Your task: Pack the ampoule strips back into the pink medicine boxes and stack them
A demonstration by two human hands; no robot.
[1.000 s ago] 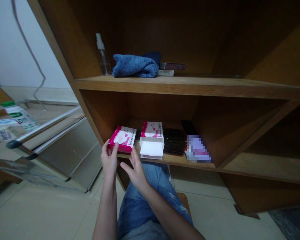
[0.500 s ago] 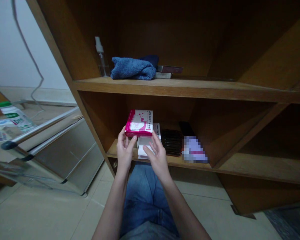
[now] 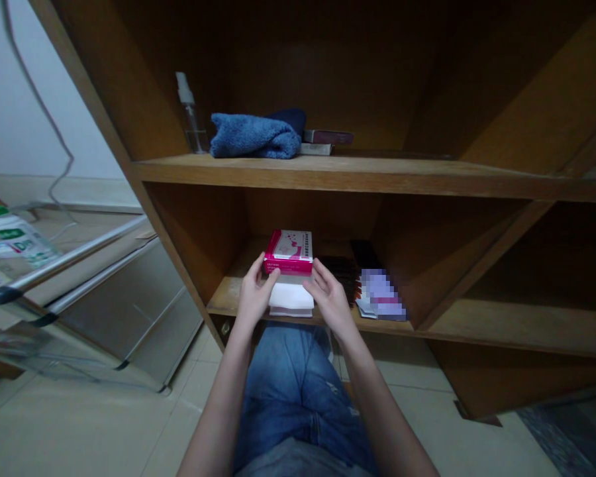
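A pink-and-white cardboard box (image 3: pixel 293 249) is between my two hands at the lower shelf. My left hand (image 3: pixel 255 296) grips its left end, the thumb at the near pink side. At the right end, my right hand (image 3: pixel 329 299) has its fingers closed against the box corner. Just below the box lies a white paper-like item (image 3: pixel 291 299) at the shelf's front edge; its far part is hidden. Right of my right hand sits a row of dark, shiny packets (image 3: pixel 346 275), partly covered by the hand.
A lilac packet (image 3: pixel 383 291), pixelated, and a dark object (image 3: pixel 366 253) lie farther right. On the upper shelf (image 3: pixel 377 177) stand a spray bottle (image 3: pixel 195 122), a folded blue towel (image 3: pixel 255 136) and flat boxes (image 3: pixel 322 138). A metal-framed rack (image 3: pixel 109 298) with a green-capped bottle (image 3: pixel 22 235) is left.
Both hands have lowered the pink-and-white box and moved it slightly right, over the white item. Its near pink side now shows more. The camera view has shifted slightly right.
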